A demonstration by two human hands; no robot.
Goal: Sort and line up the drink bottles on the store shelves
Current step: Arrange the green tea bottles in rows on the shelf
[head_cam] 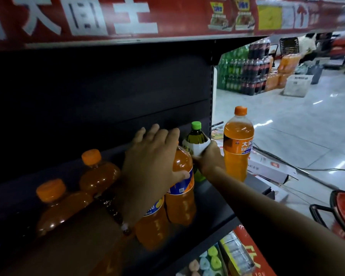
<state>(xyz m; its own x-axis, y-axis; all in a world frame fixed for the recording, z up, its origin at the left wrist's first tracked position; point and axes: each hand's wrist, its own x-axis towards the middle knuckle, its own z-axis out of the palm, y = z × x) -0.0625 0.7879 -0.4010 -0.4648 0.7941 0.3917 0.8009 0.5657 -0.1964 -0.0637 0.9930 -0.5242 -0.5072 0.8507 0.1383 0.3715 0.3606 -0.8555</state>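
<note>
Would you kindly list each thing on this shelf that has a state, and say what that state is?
Left hand: grips the shoulder of an upright orange bottle.
Right hand: grips the green-capped bottle, upright, capped.
Orange bottle at shelf end: upright, capped, untouched.
Two orange bottles at left: capped, untouched.
Shelf: partly filled.
</note>
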